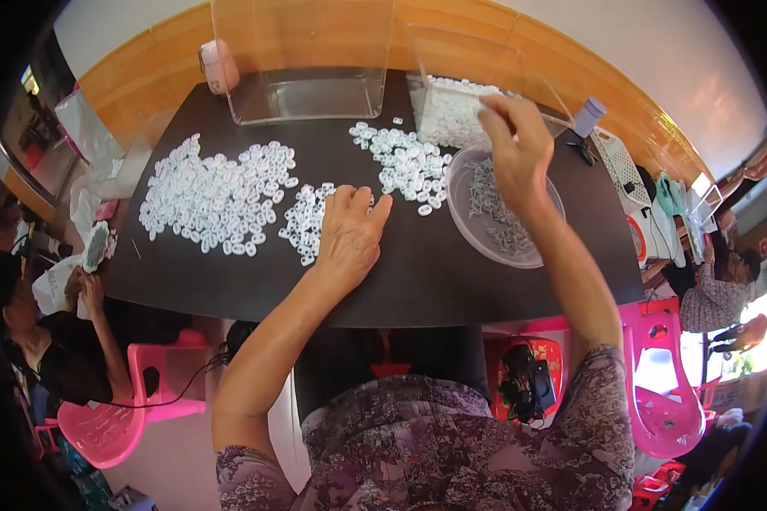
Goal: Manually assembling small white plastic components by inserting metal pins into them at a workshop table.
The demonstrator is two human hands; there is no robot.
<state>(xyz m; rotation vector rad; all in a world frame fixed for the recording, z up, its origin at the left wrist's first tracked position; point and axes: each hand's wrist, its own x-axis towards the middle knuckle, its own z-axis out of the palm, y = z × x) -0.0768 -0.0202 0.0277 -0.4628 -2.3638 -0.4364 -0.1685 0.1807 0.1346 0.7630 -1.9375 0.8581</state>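
Left hand (349, 238) at the small pile (302, 226), right hand (518, 153) over the bowl (473, 237); cannot tell either grip. White pieces (209, 200) remain loose; others lie in the far-right bin (469, 55).

White pieces (217, 200) smooth plastic; bowl (466, 226) glossy clear plastic; tabletop (400, 285) smooth, matt.

Piles of pieces (217, 203) left and centre on table (400, 289), tub (460, 223) of parts (487, 198) right, bin (448, 119) behind tub
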